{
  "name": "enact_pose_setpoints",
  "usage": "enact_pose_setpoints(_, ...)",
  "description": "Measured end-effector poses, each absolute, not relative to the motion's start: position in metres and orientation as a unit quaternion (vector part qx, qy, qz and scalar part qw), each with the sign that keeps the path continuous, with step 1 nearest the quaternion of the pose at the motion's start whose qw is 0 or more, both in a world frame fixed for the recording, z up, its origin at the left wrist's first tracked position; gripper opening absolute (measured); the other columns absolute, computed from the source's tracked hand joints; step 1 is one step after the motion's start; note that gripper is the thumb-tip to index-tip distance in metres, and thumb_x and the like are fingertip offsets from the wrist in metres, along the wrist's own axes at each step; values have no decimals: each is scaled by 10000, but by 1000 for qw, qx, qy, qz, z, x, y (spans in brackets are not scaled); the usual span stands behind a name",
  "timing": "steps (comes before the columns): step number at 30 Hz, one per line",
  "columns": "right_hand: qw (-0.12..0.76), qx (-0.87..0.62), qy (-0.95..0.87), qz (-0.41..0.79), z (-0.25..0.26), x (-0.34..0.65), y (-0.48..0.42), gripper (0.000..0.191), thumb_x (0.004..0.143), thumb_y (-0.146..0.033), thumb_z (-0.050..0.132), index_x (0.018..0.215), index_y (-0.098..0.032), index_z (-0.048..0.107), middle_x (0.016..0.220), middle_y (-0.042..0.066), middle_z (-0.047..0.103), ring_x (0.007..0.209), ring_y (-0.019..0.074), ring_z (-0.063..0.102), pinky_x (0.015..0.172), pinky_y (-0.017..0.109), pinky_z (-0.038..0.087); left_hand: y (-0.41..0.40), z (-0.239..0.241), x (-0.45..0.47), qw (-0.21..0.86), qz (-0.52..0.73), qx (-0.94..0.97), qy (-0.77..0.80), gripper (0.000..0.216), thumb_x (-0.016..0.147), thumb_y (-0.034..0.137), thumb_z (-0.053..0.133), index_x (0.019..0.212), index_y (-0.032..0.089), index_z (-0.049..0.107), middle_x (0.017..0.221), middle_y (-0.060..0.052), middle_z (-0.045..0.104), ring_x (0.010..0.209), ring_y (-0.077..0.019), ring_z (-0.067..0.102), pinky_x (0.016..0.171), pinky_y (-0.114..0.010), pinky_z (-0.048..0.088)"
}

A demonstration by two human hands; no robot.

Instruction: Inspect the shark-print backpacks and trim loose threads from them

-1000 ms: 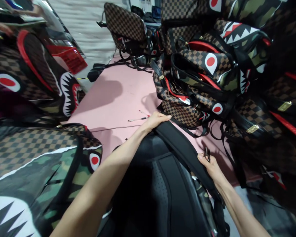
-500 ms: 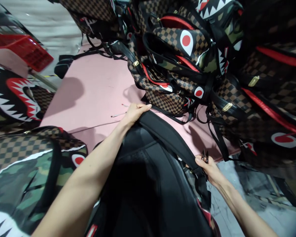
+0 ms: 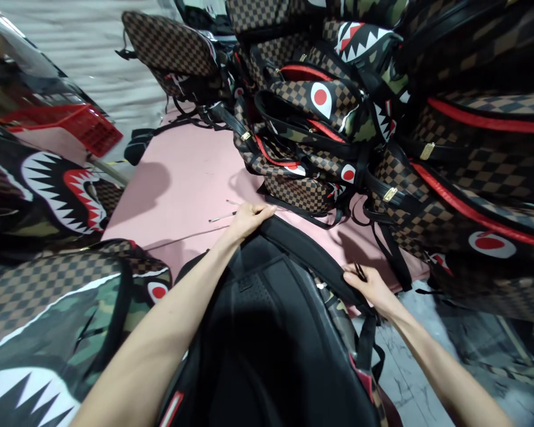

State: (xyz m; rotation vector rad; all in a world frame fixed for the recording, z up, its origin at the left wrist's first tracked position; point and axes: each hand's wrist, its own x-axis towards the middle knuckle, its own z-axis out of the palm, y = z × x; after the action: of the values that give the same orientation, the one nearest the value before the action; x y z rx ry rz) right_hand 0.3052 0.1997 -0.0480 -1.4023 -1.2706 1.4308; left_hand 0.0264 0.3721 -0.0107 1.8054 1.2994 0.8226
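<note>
A black backpack point(image 3: 249, 332) lies back side up in front of me, its padded panel facing the camera. One padded shoulder strap point(image 3: 309, 252) is stretched between my two hands. My left hand point(image 3: 251, 218) pinches its upper end, near the top of the backpack. Lower down, on the right, my right hand point(image 3: 368, 283) grips the same strap. Small dark thread snips point(image 3: 360, 271) stick up out of that hand, blades pointing away; their handles are hidden in the palm.
A pink table point(image 3: 196, 160) carries a heap of checkered backpacks point(image 3: 302, 196). Another checkered and camouflage backpack point(image 3: 62, 302) lies close on my left. Thin stick-like tools point(image 3: 222, 218) rest beyond my left hand. A red crate point(image 3: 98, 130) stands at the far left.
The camera view has shifted, so surroundings on the left sit further right and lower. Both hands keep their hold on the strap, and the snips are still in my right hand.
</note>
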Motion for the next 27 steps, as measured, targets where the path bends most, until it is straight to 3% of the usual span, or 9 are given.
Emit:
enact_pose_setpoints(4,395,-557,-536,496,-39,287,231,223,754,-375,569,737,-153,580,699,-5,545,663,129,464,631,244,346,361,-7,29,354,314,720,507,489,762,488,508,492,184,236,488,53,191,459,-66,197,460,-237,144)
enact_pose_setpoints(9,430,-534,-449,573,-41,275,237,260,647,-373,609,575,-171,461,527,-57,353,506,78,281,501,232,220,359,-10,27,262,293,776,494,441,809,447,473,485,170,362,501,40,324,497,-88,337,517,-232,270)
enact_pose_setpoints(12,419,-525,-406,619,-40,273,232,280,608,-394,627,560,-174,460,493,-70,303,470,66,215,468,238,151,350,-9,32,144,331,809,463,309,855,386,447,700,171,606,723,-24,584,733,-152,520,720,-282,379)
enact_pose_setpoints(14,414,-524,-400,628,-37,272,231,291,585,-405,641,551,-174,468,481,-72,302,460,62,199,463,240,138,335,-7,41,47,362,825,432,245,865,360,468,863,208,661,941,-60,637,946,-200,526,864,-357,352)
enact_pose_setpoints(16,411,-523,-395,634,-33,270,230,299,569,-414,648,539,-176,471,471,-75,298,454,59,188,460,240,140,314,-4,56,-10,341,865,368,195,854,361,517,897,257,675,992,-50,651,1047,-224,498,933,-416,290)
enact_pose_setpoints(19,417,-523,-382,637,-32,269,228,305,553,-408,657,521,-178,461,468,-77,294,454,56,185,460,241,140,288,0,78,5,238,937,255,165,854,343,539,959,304,660,974,-6,676,1047,-207,509,967,-445,210)
enact_pose_setpoints(22,419,-530,-371,637,-36,269,225,319,540,-396,671,504,-180,440,465,-79,289,453,53,183,458,244,129,278,4,95,60,149,959,233,193,867,335,526,1010,276,641,958,1,682,920,-162,557,931,-400,231)
enact_pose_setpoints(27,395,-530,-349,664,-45,270,224,335,525,-399,702,522,-176,453,449,-91,286,426,44,162,439,242,74,287,15,112,142,23,948,285,144,819,305,579,870,218,683,865,-30,692,815,-162,585,794,-333,291)
